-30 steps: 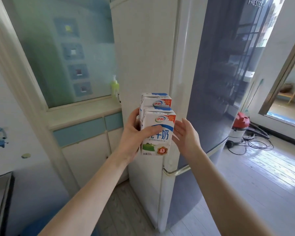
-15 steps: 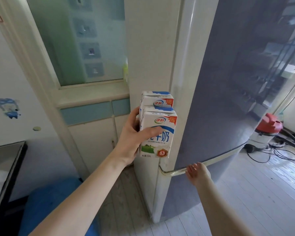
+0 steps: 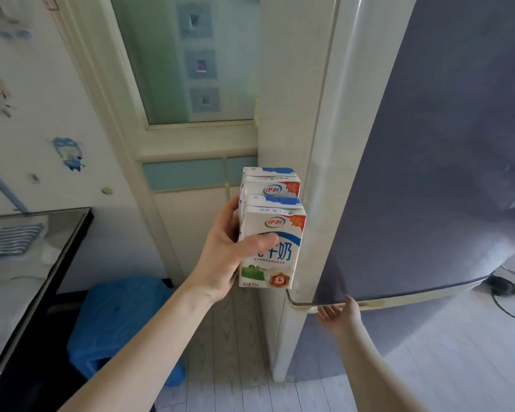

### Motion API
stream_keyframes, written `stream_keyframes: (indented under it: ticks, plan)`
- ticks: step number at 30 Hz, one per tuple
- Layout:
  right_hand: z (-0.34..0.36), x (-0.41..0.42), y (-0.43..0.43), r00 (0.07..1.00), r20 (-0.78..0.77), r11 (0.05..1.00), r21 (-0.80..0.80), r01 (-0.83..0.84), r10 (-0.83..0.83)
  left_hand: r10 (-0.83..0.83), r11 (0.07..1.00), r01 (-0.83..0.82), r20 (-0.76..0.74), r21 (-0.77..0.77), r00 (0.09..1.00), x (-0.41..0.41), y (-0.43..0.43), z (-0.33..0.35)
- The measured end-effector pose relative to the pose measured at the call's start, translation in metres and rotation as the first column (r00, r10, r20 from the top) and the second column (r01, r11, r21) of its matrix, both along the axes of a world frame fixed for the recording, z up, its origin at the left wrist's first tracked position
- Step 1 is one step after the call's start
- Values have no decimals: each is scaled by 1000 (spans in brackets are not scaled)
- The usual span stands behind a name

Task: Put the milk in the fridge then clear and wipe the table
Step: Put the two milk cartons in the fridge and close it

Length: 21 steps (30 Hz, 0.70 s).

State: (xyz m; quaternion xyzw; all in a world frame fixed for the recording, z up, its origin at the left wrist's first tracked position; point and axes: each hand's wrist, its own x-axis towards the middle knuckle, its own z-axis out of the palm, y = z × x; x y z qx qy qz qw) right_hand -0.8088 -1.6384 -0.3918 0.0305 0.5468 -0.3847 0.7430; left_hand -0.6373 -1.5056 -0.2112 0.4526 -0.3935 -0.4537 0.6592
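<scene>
Pale wall with cartoon stickers (image 3: 69, 154) is taking up the far left, and below it a black-rimmed table (image 3: 72, 227) is poking in with a blue striped cloth (image 3: 11, 240) lying on top. Something blue and plastic (image 3: 116, 316), maybe a stool, is sitting on the floor just beside the table. Behind that, a frosted glass panel (image 3: 197, 63) is sitting above a low cupboard.

Moving to the middle, the left hand (image 3: 223, 257) is holding up two milk cartons at once. Its thumb is wrapping across the face of the front milk carton (image 3: 275, 254), and the rear milk carton (image 3: 269, 181) is pressing right up against it, peeking over the top. Both are upright, hovering in front of the fridge (image 3: 428, 144) near the door's left edge.

Over on the right, the fridge door is closed. The right hand (image 3: 338, 313) is reaching up to the fridge handle (image 3: 399, 301) along the door's bottom edge, fingertips touching its underside. Honestly can't tell if they're actually hooking round it or not.
</scene>
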Motion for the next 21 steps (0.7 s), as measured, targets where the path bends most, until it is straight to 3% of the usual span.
stream_keyframes:
  ticks: [13,21]
  plan:
    - [-15,1,3,984,173,999,-16,39,-36,15,999,-15,-1,40,1000,1,15,-5]
    - [-27,6,0,992,124,998,-57,31,-24,-7,999,6,30,40,1000,4,25,-3]
